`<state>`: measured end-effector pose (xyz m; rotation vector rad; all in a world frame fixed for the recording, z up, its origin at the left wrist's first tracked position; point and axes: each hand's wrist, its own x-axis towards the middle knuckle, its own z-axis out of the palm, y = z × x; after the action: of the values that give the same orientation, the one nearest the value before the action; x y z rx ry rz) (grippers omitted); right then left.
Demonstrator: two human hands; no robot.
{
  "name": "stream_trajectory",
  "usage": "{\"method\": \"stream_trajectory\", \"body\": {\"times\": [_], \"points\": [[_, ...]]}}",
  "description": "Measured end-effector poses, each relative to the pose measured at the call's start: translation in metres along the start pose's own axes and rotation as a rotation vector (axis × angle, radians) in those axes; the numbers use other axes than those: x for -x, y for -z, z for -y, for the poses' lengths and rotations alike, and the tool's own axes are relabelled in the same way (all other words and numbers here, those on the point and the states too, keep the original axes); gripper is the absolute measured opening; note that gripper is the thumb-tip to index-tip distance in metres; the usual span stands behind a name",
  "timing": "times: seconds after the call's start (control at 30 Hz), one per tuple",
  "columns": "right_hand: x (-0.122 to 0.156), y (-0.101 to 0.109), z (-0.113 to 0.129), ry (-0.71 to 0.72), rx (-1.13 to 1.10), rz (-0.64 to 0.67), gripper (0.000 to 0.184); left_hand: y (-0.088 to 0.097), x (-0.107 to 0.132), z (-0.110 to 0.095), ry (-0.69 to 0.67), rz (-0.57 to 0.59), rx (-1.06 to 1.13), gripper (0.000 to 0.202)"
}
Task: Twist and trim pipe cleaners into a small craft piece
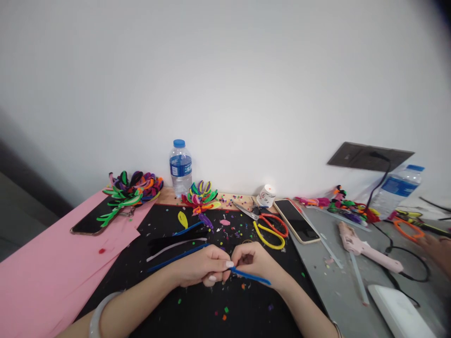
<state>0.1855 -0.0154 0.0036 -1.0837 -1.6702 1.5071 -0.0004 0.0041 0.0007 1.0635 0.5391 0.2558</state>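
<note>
Both my hands meet over a black mat in the lower middle of the head view. My left hand is closed, pinching a blue pipe cleaner between thumb and fingers. My right hand is closed on the same blue pipe cleaner, whose free end sticks out to the lower right. A second blue pipe cleaner and a white one lie on the mat just left of my hands. A bracelet circles my left wrist.
Pink paper covers the left, with a phone and a bundle of coloured pipe cleaners. A water bottle, scissors, another phone, a pink glue gun and another person's hand are nearby.
</note>
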Motion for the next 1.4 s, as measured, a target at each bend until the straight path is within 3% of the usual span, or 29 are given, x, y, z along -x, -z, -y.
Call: {"method": "stream_trajectory", "body": {"times": [0.27,0.53,0.7,0.93,1.13,1.3,1.4], "points": [[0.003,-0.004,-0.001,-0.213,-0.218,0.068,0.022,-0.001,0.000,-0.002,-0.039,0.002,-0.049,0.035],[0.003,-0.010,0.006,-0.170,-0.274,0.049,0.029,0.001,-0.003,0.002,-0.057,-0.045,-0.108,0.036],[0.000,-0.012,-0.002,-0.129,-0.214,-0.042,0.024,0.003,-0.003,0.002,-0.067,-0.081,-0.119,0.034],[-0.003,-0.012,-0.004,-0.087,-0.292,-0.126,0.023,-0.001,-0.009,0.005,-0.107,-0.192,-0.053,0.035],[-0.004,-0.011,-0.007,-0.070,-0.343,-0.160,0.023,-0.004,-0.009,0.003,-0.139,-0.165,0.019,0.031],[-0.003,-0.010,-0.006,-0.073,-0.366,-0.132,0.024,-0.003,-0.011,0.004,-0.174,-0.204,-0.131,0.030],[-0.003,-0.011,-0.004,-0.105,-0.393,-0.147,0.023,-0.003,-0.010,0.002,-0.234,-0.265,-0.376,0.028]]}}
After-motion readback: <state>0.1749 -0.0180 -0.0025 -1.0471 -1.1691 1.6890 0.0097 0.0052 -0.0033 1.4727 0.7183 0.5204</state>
